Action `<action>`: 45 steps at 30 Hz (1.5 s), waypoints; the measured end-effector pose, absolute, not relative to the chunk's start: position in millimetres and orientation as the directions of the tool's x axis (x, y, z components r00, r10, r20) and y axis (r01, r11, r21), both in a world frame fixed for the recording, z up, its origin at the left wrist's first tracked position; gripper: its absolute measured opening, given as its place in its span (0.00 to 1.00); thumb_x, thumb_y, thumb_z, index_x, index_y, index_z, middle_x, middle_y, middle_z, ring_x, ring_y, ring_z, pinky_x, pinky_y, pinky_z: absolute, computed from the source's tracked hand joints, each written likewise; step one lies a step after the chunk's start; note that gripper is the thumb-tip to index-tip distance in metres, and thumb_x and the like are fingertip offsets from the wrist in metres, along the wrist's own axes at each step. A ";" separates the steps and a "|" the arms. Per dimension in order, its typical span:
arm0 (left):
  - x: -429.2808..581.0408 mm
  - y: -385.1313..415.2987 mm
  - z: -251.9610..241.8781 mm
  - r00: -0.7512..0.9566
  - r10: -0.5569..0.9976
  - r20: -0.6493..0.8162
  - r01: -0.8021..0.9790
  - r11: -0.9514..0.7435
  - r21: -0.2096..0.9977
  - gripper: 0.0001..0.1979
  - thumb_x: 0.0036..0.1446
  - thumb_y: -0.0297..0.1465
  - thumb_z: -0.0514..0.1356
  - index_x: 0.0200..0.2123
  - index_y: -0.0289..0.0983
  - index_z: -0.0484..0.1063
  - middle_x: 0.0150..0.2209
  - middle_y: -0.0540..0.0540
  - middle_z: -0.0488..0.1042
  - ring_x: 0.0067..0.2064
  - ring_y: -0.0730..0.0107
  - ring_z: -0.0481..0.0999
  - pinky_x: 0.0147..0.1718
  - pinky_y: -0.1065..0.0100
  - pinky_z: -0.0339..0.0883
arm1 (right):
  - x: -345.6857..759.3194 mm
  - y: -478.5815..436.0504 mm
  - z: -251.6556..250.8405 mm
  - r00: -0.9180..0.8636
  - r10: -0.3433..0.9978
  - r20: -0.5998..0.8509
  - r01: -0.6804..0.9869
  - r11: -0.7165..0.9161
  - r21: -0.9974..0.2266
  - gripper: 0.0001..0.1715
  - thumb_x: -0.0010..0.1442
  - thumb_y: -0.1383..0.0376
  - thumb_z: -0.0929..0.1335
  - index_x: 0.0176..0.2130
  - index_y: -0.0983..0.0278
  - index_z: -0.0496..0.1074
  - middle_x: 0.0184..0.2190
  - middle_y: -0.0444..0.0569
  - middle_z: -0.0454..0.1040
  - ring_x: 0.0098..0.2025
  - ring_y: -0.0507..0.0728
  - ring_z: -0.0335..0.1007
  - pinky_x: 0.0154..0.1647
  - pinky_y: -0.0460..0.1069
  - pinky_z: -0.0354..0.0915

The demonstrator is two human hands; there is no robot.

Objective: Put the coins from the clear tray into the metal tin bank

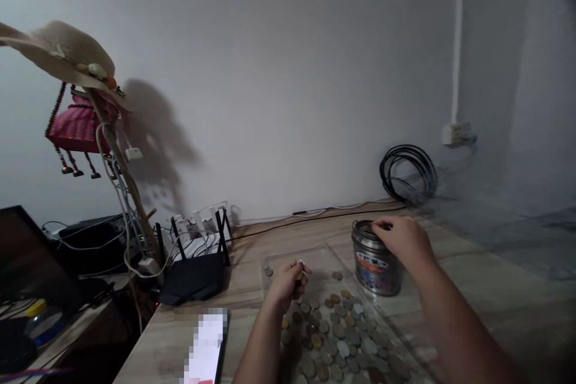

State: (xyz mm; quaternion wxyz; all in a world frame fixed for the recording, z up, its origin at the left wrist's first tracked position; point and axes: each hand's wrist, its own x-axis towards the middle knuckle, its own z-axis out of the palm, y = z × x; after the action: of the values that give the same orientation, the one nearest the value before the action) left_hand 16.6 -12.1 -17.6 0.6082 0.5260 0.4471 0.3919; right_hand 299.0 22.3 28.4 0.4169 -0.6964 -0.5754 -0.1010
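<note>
My right hand [402, 238] rests its pinched fingertips on the top of a small metal tin [375, 260] that stands upright on the wooden table [486, 300]. What the fingers hold, if anything, is hidden. My left hand [288, 282] is closed in a pinch around a small coin at its fingertips, just above the far edge of a spread of several coins [339, 339]. The coins lie in a clear shallow tray [315, 258] in front of me, left of the tin.
A black router with antennas [195, 270] and tangled white cables sit at the table's left. A stand with a straw hat [63, 51] and a pink bag rises behind. A coil of black cable [408, 173] lies by the wall. A blurred phone [206, 348] lies near me.
</note>
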 end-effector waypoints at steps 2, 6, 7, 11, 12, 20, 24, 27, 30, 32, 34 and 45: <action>16.3 -10.6 -18.9 0.282 0.950 -0.131 -0.004 0.137 0.991 0.22 0.46 0.49 0.55 0.32 0.35 0.65 0.19 0.56 0.60 0.14 0.85 0.53 0.16 0.74 0.35 | 299.0 22.6 28.0 0.325 0.701 0.635 0.893 -0.005 -0.451 0.13 0.48 0.58 0.64 0.27 0.60 0.76 0.27 0.49 0.74 0.31 0.58 0.65 0.27 0.50 0.54; 17.1 -8.4 -22.4 0.301 0.940 -0.161 0.031 0.159 0.987 0.21 0.46 0.47 0.55 0.32 0.34 0.66 0.19 0.55 0.61 0.14 0.85 0.54 0.16 0.75 0.35 | 303.6 20.3 29.7 0.264 0.707 0.656 0.915 0.031 -0.402 0.13 0.49 0.58 0.64 0.28 0.60 0.77 0.29 0.51 0.75 0.34 0.60 0.65 0.29 0.52 0.55; 17.5 -8.4 -22.8 0.309 0.936 -0.166 0.033 0.164 0.986 0.20 0.47 0.47 0.55 0.32 0.34 0.66 0.19 0.55 0.61 0.14 0.85 0.54 0.16 0.75 0.35 | 303.8 19.2 30.8 0.252 0.716 0.650 0.918 0.036 -0.396 0.13 0.49 0.58 0.64 0.28 0.59 0.77 0.30 0.51 0.75 0.35 0.61 0.65 0.30 0.52 0.55; 18.9 -10.1 -22.4 0.324 0.932 -0.164 0.028 0.164 0.986 0.19 0.47 0.46 0.55 0.33 0.35 0.66 0.19 0.55 0.61 0.14 0.84 0.54 0.16 0.75 0.35 | 283.3 10.7 36.3 0.245 0.598 0.764 0.902 0.148 -0.405 0.15 0.53 0.60 0.62 0.35 0.62 0.76 0.36 0.53 0.74 0.39 0.62 0.64 0.37 0.55 0.57; 19.2 -10.8 -22.1 0.329 0.931 -0.159 0.031 0.157 0.987 0.19 0.47 0.46 0.55 0.33 0.35 0.66 0.19 0.56 0.61 0.13 0.84 0.54 0.15 0.75 0.35 | 271.4 7.5 36.3 0.218 0.564 0.796 0.884 0.232 -0.406 0.17 0.54 0.61 0.61 0.37 0.63 0.75 0.36 0.53 0.74 0.39 0.61 0.64 0.39 0.54 0.58; 20.1 -12.3 -24.0 0.358 0.921 -0.154 0.038 0.151 0.988 0.20 0.48 0.47 0.56 0.35 0.37 0.64 0.18 0.57 0.62 0.13 0.84 0.54 0.15 0.75 0.37 | 179.5 1.3 1.2 -0.423 0.783 0.457 0.523 0.622 -0.582 0.15 0.51 0.65 0.64 0.37 0.64 0.76 0.30 0.49 0.76 0.30 0.54 0.67 0.33 0.47 0.61; 21.0 -13.4 -24.4 0.421 0.888 -0.185 0.062 0.176 0.982 0.21 0.47 0.48 0.56 0.32 0.35 0.65 0.19 0.55 0.62 0.14 0.84 0.54 0.15 0.75 0.37 | 175.8 12.4 -12.5 -0.376 0.836 0.399 0.478 0.544 -0.690 0.13 0.47 0.67 0.64 0.31 0.66 0.77 0.24 0.48 0.75 0.27 0.53 0.67 0.29 0.47 0.61; 22.1 -15.3 -23.5 0.464 0.865 -0.190 0.062 0.182 0.981 0.20 0.47 0.47 0.56 0.31 0.35 0.65 0.18 0.55 0.62 0.14 0.84 0.54 0.15 0.75 0.36 | 178.4 12.4 -8.5 -0.361 0.853 0.377 0.464 0.515 -0.721 0.10 0.45 0.69 0.65 0.28 0.64 0.77 0.23 0.47 0.75 0.27 0.55 0.68 0.28 0.47 0.62; 22.4 -15.7 -21.8 0.473 0.857 -0.204 -0.001 0.232 0.973 0.14 0.48 0.41 0.56 0.33 0.36 0.64 0.19 0.54 0.63 0.14 0.84 0.54 0.15 0.75 0.34 | 197.1 2.6 12.0 -0.207 0.814 0.543 0.567 0.552 -0.611 0.11 0.49 0.68 0.64 0.29 0.59 0.76 0.28 0.47 0.76 0.32 0.57 0.69 0.33 0.50 0.63; 21.8 -14.5 -20.3 0.424 0.880 -0.213 -0.096 0.277 0.956 0.11 0.46 0.35 0.56 0.34 0.36 0.64 0.20 0.54 0.63 0.14 0.84 0.54 0.15 0.75 0.33 | 222.8 -4.7 29.5 -0.014 0.672 0.741 0.712 0.527 -0.465 0.13 0.53 0.68 0.62 0.33 0.58 0.75 0.34 0.48 0.76 0.39 0.57 0.67 0.40 0.51 0.62; 20.8 -12.6 -19.0 0.357 0.903 -0.241 -0.189 0.322 0.928 0.11 0.43 0.30 0.56 0.34 0.35 0.63 0.21 0.53 0.63 0.15 0.84 0.55 0.15 0.76 0.34 | 253.2 -8.1 42.5 0.166 0.568 0.806 0.842 0.344 -0.416 0.14 0.54 0.66 0.61 0.34 0.59 0.75 0.35 0.50 0.75 0.41 0.58 0.66 0.39 0.51 0.60; 19.8 -12.3 -21.2 0.407 0.896 -0.181 -0.138 0.256 0.957 0.17 0.45 0.38 0.61 0.36 0.31 0.68 0.26 0.47 0.71 0.16 0.84 0.56 0.16 0.75 0.35 | 288.0 9.6 39.2 0.259 0.638 0.725 0.880 0.154 -0.450 0.13 0.50 0.64 0.63 0.31 0.61 0.76 0.31 0.50 0.75 0.36 0.59 0.66 0.35 0.51 0.59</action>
State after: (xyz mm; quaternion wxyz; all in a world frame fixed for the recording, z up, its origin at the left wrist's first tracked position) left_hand 19.8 -12.3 -21.2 0.6874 0.4804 0.3943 0.3758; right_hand 288.0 9.6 39.2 0.4722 -0.6377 -0.5949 -0.1279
